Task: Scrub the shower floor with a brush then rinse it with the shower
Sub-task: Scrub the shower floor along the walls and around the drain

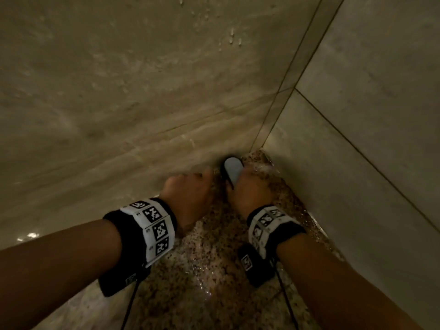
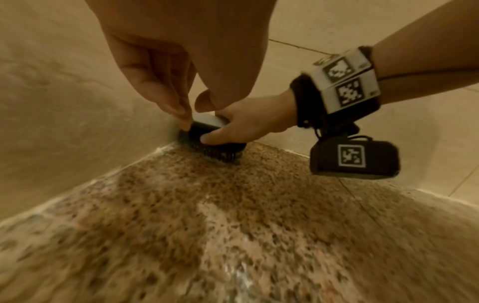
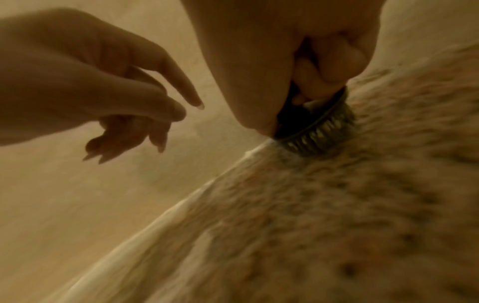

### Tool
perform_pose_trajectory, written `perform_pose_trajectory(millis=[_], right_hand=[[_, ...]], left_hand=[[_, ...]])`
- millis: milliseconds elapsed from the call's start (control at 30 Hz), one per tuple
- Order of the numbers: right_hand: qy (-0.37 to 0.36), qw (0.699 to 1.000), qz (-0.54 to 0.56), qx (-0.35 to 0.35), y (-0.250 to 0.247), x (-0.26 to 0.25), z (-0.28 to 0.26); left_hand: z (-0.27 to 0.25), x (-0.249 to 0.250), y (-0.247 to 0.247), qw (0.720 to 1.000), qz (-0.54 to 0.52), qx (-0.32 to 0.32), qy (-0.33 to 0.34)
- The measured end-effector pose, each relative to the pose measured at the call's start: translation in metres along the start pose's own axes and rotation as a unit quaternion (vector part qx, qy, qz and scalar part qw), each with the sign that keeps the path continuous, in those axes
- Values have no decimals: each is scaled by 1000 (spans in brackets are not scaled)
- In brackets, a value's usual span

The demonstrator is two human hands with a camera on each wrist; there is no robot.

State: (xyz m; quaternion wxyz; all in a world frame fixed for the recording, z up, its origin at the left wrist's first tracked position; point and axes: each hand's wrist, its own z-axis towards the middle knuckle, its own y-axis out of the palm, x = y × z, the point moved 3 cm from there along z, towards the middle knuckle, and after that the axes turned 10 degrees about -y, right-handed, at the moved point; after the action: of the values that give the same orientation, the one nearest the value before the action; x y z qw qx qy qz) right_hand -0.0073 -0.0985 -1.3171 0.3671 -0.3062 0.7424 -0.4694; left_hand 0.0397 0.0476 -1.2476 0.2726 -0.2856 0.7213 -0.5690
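Observation:
A scrub brush (image 1: 233,171) with a pale grey top and black bristles (image 3: 317,133) stands bristles-down on the wet speckled shower floor (image 1: 214,258), tight in the corner where two walls meet. My right hand (image 1: 250,186) grips the brush (image 2: 207,133) from above, fingers curled round its body. My left hand (image 1: 192,186) hangs just to the left of it by the wall, fingers loosely curled and holding nothing. In the right wrist view the left hand (image 3: 145,106) is apart from the brush. The motion blurs the floor.
Beige tiled walls close in on the left (image 1: 142,91) and right (image 1: 357,139), with water drops on the left one. A pale grout line (image 2: 103,178) runs along the floor edge. Open wet floor (image 2: 233,246) lies toward me.

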Motion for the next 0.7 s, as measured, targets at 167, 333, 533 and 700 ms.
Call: perform_pose_trajectory(millis=[167, 333, 533, 700], right_hand=[[76, 995, 22, 60, -5, 36, 12], [52, 995, 49, 74, -2, 24, 9], [-136, 988, -45, -53, 22, -45, -33], [-232, 968, -41, -87, 27, -75, -52]], left_hand=[[4, 6, -1, 1000, -3, 15, 18], [9, 1, -12, 999, -19, 10, 33], [13, -24, -18, 998, -50, -31, -27], [10, -24, -7, 995, -67, -67, -19]])
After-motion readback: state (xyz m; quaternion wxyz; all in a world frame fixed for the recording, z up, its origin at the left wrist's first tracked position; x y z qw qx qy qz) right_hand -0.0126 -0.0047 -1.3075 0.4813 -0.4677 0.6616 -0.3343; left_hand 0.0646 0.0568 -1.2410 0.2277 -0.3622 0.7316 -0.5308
